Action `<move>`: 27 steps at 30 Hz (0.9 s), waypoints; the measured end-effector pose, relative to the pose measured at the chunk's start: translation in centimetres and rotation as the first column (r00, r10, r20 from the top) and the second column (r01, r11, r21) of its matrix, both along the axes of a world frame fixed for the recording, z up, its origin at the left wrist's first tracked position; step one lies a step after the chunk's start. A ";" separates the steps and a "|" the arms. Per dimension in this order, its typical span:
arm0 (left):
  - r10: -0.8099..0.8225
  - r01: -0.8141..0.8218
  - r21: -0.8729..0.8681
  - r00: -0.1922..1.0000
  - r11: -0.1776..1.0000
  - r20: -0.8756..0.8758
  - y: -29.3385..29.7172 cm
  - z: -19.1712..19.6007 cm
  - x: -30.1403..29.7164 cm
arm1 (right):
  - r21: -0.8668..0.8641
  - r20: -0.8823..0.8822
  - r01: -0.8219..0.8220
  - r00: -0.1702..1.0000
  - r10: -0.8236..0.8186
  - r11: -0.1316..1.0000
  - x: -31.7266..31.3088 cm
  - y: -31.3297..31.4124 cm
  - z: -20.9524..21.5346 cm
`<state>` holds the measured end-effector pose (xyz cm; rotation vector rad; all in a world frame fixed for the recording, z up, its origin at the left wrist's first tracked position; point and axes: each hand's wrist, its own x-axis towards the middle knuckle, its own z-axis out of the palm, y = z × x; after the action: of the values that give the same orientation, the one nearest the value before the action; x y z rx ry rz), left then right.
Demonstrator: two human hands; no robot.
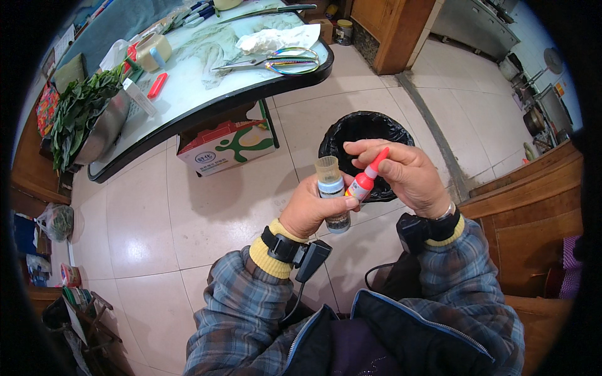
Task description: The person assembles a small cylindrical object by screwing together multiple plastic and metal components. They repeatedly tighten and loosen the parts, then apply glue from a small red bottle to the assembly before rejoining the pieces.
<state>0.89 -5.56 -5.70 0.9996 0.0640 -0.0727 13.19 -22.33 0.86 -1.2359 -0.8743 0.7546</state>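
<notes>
Head view: left hand (310,210) grips a small bottle (331,194); right hand (407,175) pinches a red tube (367,178).

Small bottle (331,191), perhaps glue tube (365,178), in hands.

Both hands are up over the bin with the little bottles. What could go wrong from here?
1. The left hand grips the small clear bottle only around its middle; a slip would likely drop it onto the tiled floor.
2. The right hand pinches the red tube tilted against that bottle, so contents might smear fingers.
3. The black-lined bin sits just beyond the hands; a dropped item could fall in.
</notes>
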 end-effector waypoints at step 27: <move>0.385 -0.406 0.264 0.914 0.875 0.128 1.2 -0.6 -0.3 | -0.216 -0.038 0.202 0.976 -0.214 0.955 -3.3 5.1 -0.5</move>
<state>0.60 -4.31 -6.30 1.2604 0.2183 0.3603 9.84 -17.23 0.33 -1.4601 -0.6133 0.7236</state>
